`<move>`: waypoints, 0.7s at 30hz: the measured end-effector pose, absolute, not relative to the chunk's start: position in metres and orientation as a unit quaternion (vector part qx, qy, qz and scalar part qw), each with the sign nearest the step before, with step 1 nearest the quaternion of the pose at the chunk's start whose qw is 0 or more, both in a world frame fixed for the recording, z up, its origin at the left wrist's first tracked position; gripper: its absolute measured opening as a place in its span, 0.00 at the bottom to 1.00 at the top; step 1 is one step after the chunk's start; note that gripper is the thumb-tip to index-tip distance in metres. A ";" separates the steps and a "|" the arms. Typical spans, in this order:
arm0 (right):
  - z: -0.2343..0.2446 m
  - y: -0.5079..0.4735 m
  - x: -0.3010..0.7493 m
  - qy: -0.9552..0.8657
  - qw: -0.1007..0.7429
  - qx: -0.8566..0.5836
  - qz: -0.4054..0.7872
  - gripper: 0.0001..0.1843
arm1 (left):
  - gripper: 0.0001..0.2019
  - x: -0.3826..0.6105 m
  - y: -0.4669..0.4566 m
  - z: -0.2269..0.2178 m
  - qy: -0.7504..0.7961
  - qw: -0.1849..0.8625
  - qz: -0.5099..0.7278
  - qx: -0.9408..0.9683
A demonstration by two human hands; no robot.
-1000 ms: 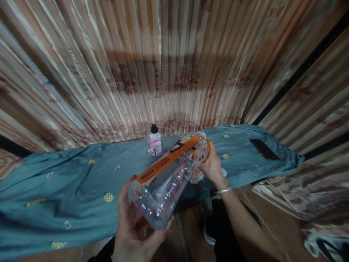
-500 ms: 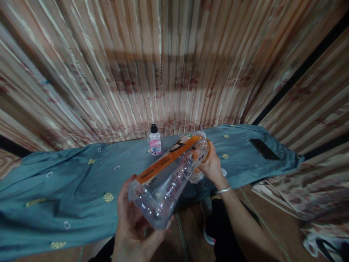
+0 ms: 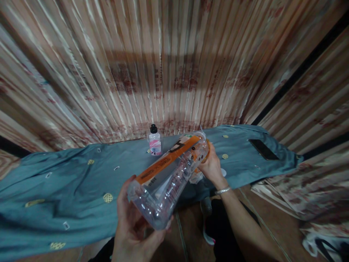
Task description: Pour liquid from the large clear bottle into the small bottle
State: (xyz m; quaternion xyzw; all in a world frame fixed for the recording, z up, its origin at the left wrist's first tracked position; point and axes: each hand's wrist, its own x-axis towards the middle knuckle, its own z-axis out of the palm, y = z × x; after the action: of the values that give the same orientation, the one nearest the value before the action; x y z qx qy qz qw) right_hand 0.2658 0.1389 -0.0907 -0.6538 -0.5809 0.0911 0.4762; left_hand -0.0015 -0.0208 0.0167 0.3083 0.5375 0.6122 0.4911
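Between my two hands is a large clear plastic bottle [image 3: 174,182] with an orange and grey label, tilted so its base points down toward me on the left. My left hand [image 3: 136,222] is wrapped round the base end. At the other end, my right hand [image 3: 211,163], with a bracelet on the wrist, grips the bottle; part of its fingers is hidden behind it. Beyond the bottle stands a small clear bottle [image 3: 155,142] with a black cap and pink label. Something crumpled and whitish [image 3: 196,177] lies below my right hand, partly covered.
A teal cloth [image 3: 81,182] with yellow and white motifs covers the long surface. A black phone-like slab [image 3: 263,149] lies at its right end, and a small white disc [image 3: 223,172] beside my right wrist. Pleated curtains [image 3: 174,72] hang behind. Tiled floor [image 3: 188,225] shows below.
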 end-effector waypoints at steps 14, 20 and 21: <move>-0.089 0.139 0.266 -0.587 0.477 -0.647 0.100 0.58 | 0.62 -0.003 -0.021 0.019 0.534 0.502 0.610 0.302; -0.094 0.140 0.266 -0.590 0.486 -0.640 0.082 0.56 | 0.61 -0.005 -0.021 0.016 0.541 0.501 0.597 0.317; -0.095 0.141 0.267 -0.588 0.484 -0.643 0.082 0.57 | 0.61 -0.005 -0.020 0.017 0.541 0.499 0.599 0.316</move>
State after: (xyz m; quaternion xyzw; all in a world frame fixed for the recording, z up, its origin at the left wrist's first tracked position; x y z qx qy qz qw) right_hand 0.2667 0.1407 -0.0945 -0.6429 -0.5880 0.0816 0.4840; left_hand -0.0051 -0.0204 0.0166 0.3160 0.5414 0.5988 0.4985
